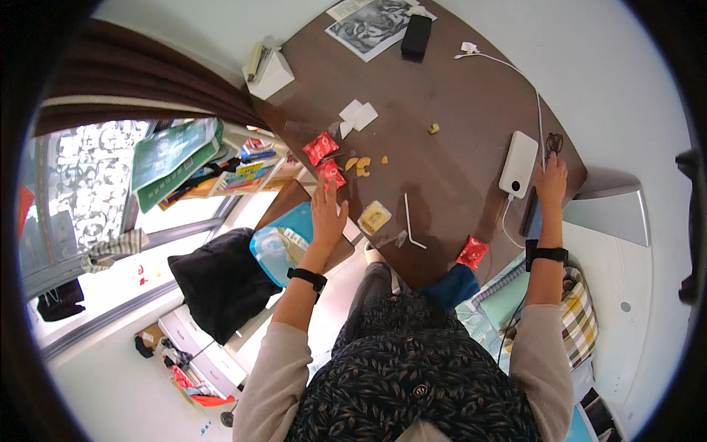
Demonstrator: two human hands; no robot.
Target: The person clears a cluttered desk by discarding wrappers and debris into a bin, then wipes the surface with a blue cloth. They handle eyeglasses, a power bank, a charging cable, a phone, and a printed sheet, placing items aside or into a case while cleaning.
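My left hand (326, 219) has its fingers spread, with the fingertips at the lower of two red snack packets, a red packet (329, 174) partly behind them. Just beyond lies the other packet (319, 147). Yellowish broken biscuit pieces (361, 166) and a small clear tray (374, 217) with pale contents are to its right. At the table's right side, my right hand (551, 184) has its fingers closed at the lower end of a black coiled cable (554, 140). A white power bank (518, 164) lies left of that hand.
White paper squares (359, 116), a bent white straw (409, 225), a crumb (434, 129) and another red packet (473, 253) lie on the brown table (456, 96). Farther back are a black case (416, 37) and a printed sheet (372, 29). A white charging cable (515, 68) runs along the right edge.
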